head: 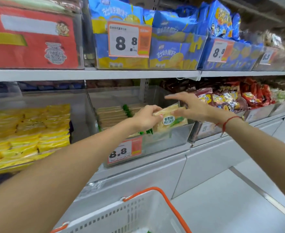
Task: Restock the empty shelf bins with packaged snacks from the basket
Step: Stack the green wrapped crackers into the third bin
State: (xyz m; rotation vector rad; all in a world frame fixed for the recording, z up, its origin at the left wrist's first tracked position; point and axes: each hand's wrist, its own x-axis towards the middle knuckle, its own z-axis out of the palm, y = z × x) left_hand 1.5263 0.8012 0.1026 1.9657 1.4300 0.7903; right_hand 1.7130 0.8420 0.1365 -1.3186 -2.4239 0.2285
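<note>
Beige cracker pack (170, 119) gripped by left hand (145, 117), right hand (191, 107) spread, covering its edge

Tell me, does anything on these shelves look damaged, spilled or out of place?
Nothing stands out. The left hand grips a clear-wrapped pale cracker packet above the clear plastic bin with the 8.8 price tag; the right hand is open beside it. Neighbouring packets sit inside their bins.

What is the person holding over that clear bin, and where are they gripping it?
The left hand grips a cracker packet by its left end. The right hand is open beside its far edge; whether it touches cannot be told.
</note>
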